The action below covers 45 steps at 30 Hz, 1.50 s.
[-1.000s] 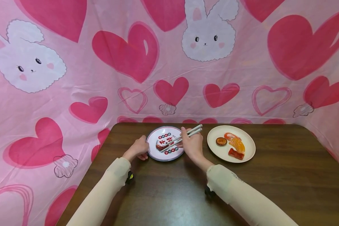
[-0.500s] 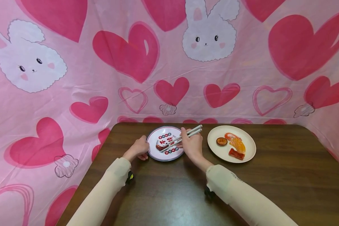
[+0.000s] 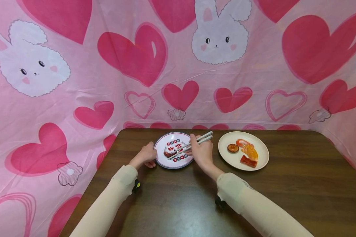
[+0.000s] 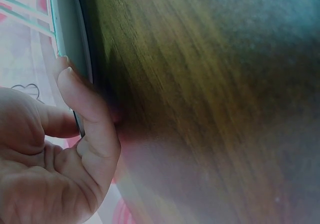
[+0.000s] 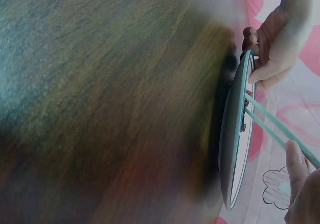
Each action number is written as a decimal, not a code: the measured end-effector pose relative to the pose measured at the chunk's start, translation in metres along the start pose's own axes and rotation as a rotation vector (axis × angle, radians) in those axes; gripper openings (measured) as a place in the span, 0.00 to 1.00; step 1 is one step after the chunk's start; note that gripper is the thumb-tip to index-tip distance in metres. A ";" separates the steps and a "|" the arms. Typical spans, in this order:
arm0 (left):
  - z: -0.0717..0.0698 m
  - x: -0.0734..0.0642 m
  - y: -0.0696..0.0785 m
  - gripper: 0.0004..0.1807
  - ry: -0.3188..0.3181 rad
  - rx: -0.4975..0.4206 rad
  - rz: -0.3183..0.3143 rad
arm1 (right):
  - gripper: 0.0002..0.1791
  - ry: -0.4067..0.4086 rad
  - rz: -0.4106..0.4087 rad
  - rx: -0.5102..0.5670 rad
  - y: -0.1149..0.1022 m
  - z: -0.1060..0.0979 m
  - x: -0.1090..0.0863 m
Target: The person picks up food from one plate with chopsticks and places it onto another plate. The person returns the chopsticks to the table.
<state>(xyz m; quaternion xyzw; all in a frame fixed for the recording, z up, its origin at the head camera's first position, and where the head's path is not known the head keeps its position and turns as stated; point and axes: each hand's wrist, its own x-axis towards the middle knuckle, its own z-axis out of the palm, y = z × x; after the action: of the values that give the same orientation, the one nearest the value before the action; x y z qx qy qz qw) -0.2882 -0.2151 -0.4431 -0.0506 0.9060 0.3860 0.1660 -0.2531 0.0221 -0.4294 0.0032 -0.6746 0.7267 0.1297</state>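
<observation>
My left hand (image 3: 145,155) pinches the left rim of a white plate (image 3: 160,144) with red and blue lettering; in the left wrist view the fingers (image 4: 95,114) curl at its edge. A pair of pale chopsticks (image 3: 195,143) is gripped in my right hand (image 3: 202,150), which hovers over the plate's right side. Their tips reach a small dark reddish-brown food piece (image 3: 167,154) lying on the plate's left part. The right wrist view shows both chopsticks (image 5: 280,129) slanting down to that piece, their tips slightly apart.
Right of the right hand stands a cream plate (image 3: 225,159) bearing a round brown slice (image 3: 233,148), an orange-and-yellow shrimp-like piece (image 3: 249,149) and a red strip (image 3: 249,161). The brown wooden table (image 3: 166,204) meets a pink cloth (image 3: 178,72) with hearts and rabbits.
</observation>
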 end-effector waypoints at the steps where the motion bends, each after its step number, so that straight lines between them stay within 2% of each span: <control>1: 0.000 0.000 0.000 0.28 0.001 -0.001 0.001 | 0.18 0.000 -0.001 0.003 0.000 0.000 0.000; 12: 0.000 0.001 0.000 0.28 0.002 0.001 -0.004 | 0.19 0.007 0.001 -0.003 0.001 -0.003 0.000; 18: 0.000 0.001 0.001 0.30 -0.005 0.001 -0.015 | 0.21 -0.018 -0.021 0.034 0.000 -0.006 0.000; 26: 0.000 0.001 0.001 0.31 -0.004 0.008 -0.014 | 0.21 -0.054 0.002 0.077 0.003 -0.017 0.001; 33: 0.000 0.001 0.001 0.32 -0.001 0.015 -0.018 | 0.18 -0.066 -0.021 0.064 0.006 -0.021 0.003; 45: 0.001 0.001 0.000 0.29 0.002 0.008 -0.006 | 0.22 -0.079 -0.018 0.011 0.003 -0.022 -0.002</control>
<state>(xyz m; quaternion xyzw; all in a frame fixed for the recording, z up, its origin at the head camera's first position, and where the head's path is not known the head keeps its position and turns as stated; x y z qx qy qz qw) -0.2890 -0.2141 -0.4443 -0.0531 0.9077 0.3815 0.1667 -0.2480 0.0436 -0.4349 0.0387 -0.6749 0.7287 0.1096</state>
